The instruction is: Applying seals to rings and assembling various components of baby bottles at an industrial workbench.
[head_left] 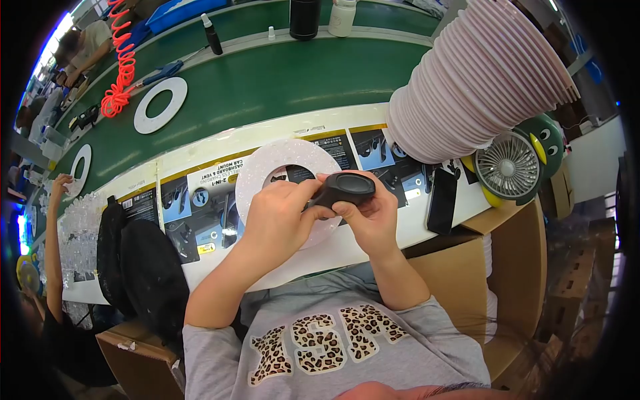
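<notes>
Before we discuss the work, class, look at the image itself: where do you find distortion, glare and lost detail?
Head view: the green work surface bows into an arc, with black corners framing the picture; head view: pale reflections streak that surface; head view: lights at the upper left wash out; head view: the black object shows a soft sheen but little detail.

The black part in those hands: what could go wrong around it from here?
The black part might slip from the left hand and right hand onto the white ring.
The phone lies at the near edge of the table; a nudge could tip it off.
The stack of pale rings is tall; a bump might topple it.
</notes>
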The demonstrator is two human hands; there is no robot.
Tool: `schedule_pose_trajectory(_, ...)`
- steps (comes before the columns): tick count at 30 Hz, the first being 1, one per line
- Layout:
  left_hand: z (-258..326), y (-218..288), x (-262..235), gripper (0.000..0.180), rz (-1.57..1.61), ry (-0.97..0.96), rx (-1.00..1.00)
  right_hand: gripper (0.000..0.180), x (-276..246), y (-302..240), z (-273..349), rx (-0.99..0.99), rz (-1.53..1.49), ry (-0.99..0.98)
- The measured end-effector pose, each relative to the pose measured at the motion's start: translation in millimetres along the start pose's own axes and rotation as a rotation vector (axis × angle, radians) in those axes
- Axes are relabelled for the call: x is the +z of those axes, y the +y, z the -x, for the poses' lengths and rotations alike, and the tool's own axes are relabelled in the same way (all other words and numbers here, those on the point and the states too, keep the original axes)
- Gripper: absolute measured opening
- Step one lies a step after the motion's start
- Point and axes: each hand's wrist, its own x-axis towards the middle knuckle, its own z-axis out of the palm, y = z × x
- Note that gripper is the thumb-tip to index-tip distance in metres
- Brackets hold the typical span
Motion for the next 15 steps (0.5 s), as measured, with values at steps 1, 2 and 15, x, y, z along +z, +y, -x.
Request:
schedule_pose_trajectory(1,0.3,0.7,0.2,0.028,0.007,0.019,0.007,0.037,2.0,0.0,-0.3,-0.007,-0.014,0.01)
schedule_pose_trajectory(2,0.6,1.1,0.1,0.028,0.013,0.038,0.014,0.035,3.4,-0.2,-0.6,-0.013,-0.028,0.021)
schedule_pose_trajectory(15,0.6,-2.6,3.0,0.028,-0.003,0.03,0.019,0.035,1.2,0.5,-1.7,-0.002,0.001,0.027)
